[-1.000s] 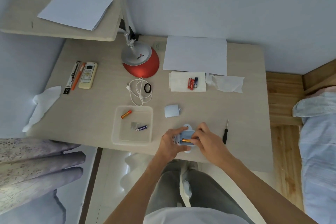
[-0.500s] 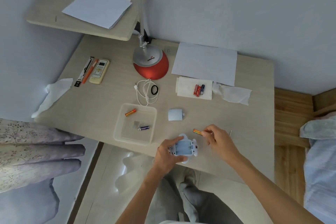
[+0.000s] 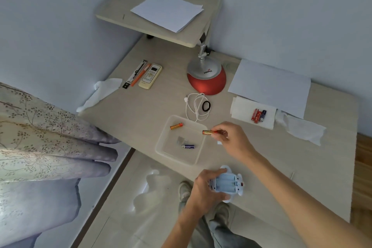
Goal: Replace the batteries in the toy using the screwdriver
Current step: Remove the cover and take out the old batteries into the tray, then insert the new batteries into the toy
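An orange AA battery (image 3: 208, 132), now lifted out, is pinched by the right hand (image 3: 231, 139) over the clear plastic tray (image 3: 198, 159). The emptied pale-blue plastic toy (image 3: 228, 184) is gripped by the left hand (image 3: 205, 189). Fresh cells likely next.

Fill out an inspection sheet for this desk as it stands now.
Surface: light wood desk, shelf above.
Job's things: toy with open, empty battery bay; clear tray holding orange battery and blue battery; three batteries on tissue; screwdriver barely visible behind the right forearm.
Clutter: remote, pens, paper sheet, crumpled tissue, hair tie.
Hands: left hand grips toy; right hand pinches a battery at the tray's edge.
Cables: white cable, coiled.
Surroundings: red lamp, bedding, floor.
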Demonstrator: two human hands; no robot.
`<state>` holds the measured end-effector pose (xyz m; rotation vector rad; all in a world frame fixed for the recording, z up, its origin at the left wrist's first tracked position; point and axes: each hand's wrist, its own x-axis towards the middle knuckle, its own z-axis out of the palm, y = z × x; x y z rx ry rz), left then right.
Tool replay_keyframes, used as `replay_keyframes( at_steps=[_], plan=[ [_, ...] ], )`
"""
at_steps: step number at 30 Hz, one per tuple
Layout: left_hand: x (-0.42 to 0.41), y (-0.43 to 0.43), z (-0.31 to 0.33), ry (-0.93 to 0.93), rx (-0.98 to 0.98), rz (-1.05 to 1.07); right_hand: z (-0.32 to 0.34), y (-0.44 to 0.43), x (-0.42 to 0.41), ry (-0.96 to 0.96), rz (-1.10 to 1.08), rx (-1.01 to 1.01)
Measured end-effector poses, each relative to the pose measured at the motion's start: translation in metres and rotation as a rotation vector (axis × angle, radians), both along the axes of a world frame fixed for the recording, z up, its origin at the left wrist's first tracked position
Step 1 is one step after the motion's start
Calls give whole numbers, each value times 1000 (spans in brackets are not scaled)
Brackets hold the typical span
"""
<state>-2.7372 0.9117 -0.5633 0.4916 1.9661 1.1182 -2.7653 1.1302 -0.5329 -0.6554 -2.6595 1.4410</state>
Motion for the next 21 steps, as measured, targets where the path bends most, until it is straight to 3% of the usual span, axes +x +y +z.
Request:
replay_keyframes(
  at_steps=[9, 14, 21],
  plan=[
    [0, -7, 1, 20, 5, 52, -26, -35, -63, 54, 184, 449],
    [-1, -9, -3, 9, 4, 77, -37, -40, -66, 35, 158, 490],
    [-4, -11, -7, 48, -4, 30, -36, -34, -62, 19, 153, 394]
  ],
)
